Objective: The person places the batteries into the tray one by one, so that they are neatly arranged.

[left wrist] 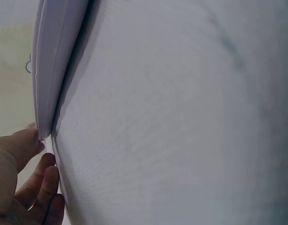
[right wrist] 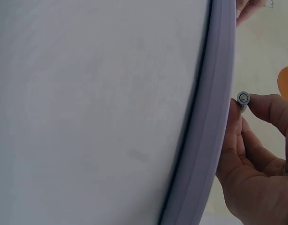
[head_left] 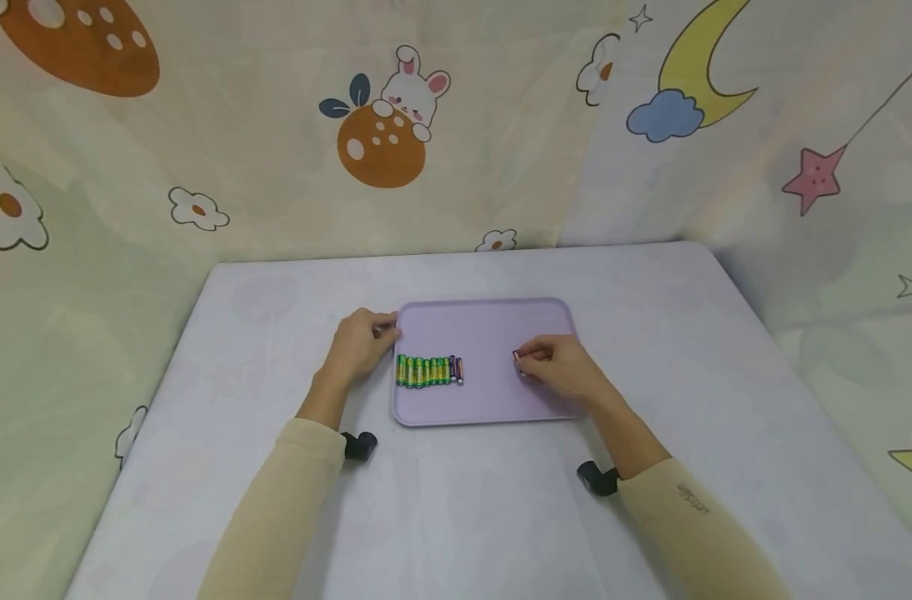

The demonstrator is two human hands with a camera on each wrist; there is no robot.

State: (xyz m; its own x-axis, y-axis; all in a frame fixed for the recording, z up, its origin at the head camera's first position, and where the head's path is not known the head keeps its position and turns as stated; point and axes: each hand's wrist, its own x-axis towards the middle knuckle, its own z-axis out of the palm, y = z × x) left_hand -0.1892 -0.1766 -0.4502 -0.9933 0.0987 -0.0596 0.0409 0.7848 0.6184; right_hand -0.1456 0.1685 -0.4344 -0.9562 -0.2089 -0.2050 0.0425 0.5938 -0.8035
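A lilac tray (head_left: 486, 400) lies flat on the table. My left hand (head_left: 360, 340) is at its left side, thumb and a fingertip at the rim, and the other fingers (left wrist: 50, 180) curl beside it in the left wrist view. On the tray's left part stands a row of several green batteries (head_left: 423, 372), side by side. Two purple batteries (head_left: 456, 370) end that row on the right. Over the tray's right half my right hand (head_left: 559, 364) pinches a battery (right wrist: 243, 98) between thumb and fingertips; its round metal end faces the right wrist camera.
A white cloth covers the table (head_left: 456, 500). Behind and beside it hangs a cartoon-printed curtain (head_left: 276, 125). Black wrist mounts (head_left: 361, 446) stick out from both sleeves near the tray's front edge.
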